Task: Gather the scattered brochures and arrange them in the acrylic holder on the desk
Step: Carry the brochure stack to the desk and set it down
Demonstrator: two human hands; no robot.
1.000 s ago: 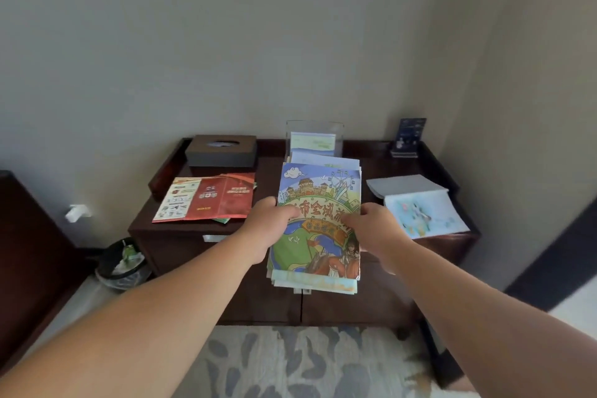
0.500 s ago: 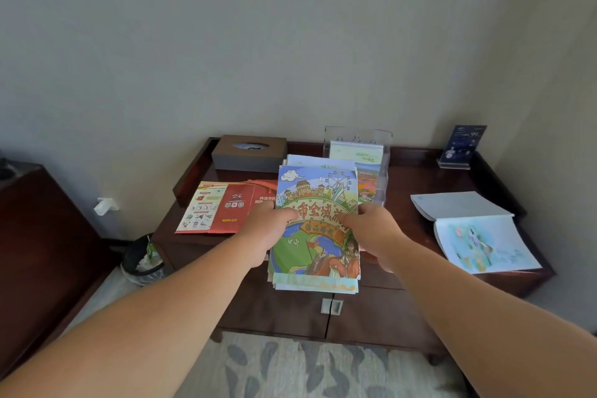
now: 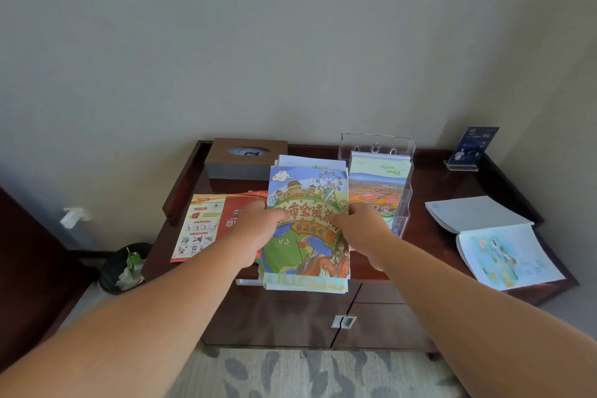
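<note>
Your left hand (image 3: 258, 231) and right hand (image 3: 366, 231) clasp the brochure stack (image 3: 307, 255) in curled fingers (image 3: 277, 216); the acrylic holder (image 3: 405, 203) stands ahead-right, nearer your right.

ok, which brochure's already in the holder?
The field-photo brochure, standing upright in the holder. The cartoon stack is gripped by the left hand and right hand; the red leaflet lies flat at left.
</note>
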